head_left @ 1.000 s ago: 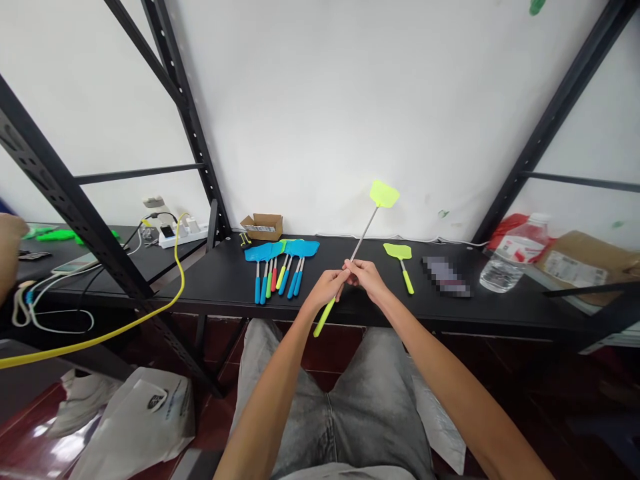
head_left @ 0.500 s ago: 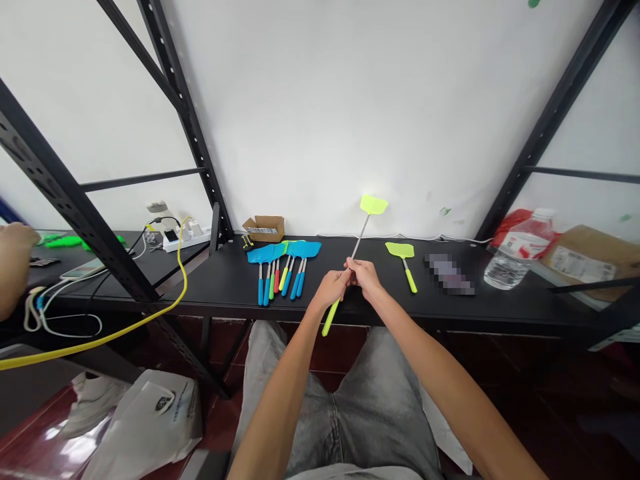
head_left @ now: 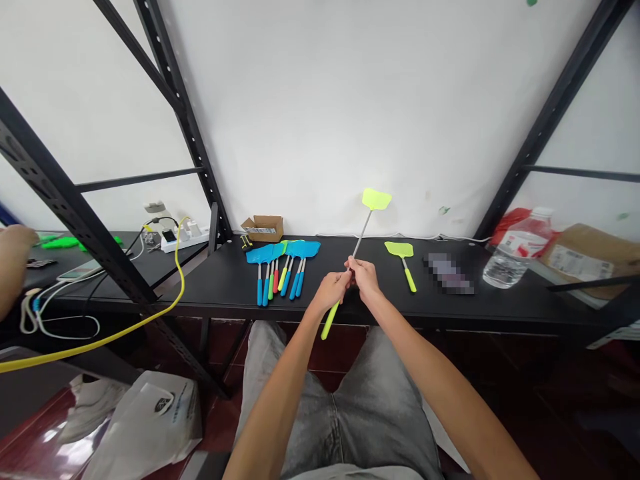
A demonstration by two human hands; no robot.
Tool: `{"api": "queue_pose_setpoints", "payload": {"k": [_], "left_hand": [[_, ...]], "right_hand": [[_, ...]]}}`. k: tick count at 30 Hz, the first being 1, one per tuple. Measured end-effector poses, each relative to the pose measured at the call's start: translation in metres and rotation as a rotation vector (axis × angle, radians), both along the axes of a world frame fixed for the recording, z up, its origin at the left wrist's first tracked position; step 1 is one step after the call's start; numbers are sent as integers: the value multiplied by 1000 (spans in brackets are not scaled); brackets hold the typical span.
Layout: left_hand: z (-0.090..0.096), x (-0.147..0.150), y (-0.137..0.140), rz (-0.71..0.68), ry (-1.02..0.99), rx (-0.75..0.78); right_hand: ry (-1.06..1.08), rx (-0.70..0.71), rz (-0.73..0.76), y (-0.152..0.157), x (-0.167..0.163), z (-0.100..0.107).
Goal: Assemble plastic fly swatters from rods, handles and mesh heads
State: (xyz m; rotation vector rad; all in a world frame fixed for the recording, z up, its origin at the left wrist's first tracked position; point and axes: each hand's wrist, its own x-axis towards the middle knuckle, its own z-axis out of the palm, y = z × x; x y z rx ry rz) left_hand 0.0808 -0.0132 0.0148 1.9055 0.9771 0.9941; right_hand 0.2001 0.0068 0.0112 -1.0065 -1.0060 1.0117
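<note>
A yellow-green fly swatter with a long thin metal shaft is held slanting over the table's front edge, its head up against the background of the wall. My left hand is closed round it near the top of its yellow-green grip. Just above, close against the left, my right hand pinches the metal shaft. To the right lies a second yellow-green fly swatter, its shaft short. On the left several fly swatters lie in an overlapping row, mostly blue-headed, with blue, green, red and yellow handles.
The black table stands in a black metal frame. A small open cardboard box is at the back left. Rightward are a blurred-out item, a water bottle and a carton. A yellow cable and another person's arm are left.
The held swatter's head has shifted slightly up and right, and its grip end slightly down. Both hands keep nearly the same place on it.
</note>
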Motion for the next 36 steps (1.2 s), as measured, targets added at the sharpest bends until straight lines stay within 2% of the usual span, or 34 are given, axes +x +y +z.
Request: {"api": "queue_pose_setpoints", "payload": {"k": [2, 6, 11, 21, 29, 36], "left_hand": [[1, -1, -3, -11, -5, -15], [-1, -3, -17, -40, 33, -26], [1, -5, -36, -32, 70, -61], [14, -19, -63, -17, 187, -34], [26, -43, -80, -26, 318, 13], [36, -86, -100, -33, 436, 36]], "right_hand": [[24, 0, -15, 0, 0, 1], [108, -9, -135, 4, 8, 8], [90, -7, -117, 5, 19, 16], [145, -37, -185, 8, 27, 30], [185, -64, -199, 15, 25, 33], [241, -81, -260, 25, 38, 47]]}}
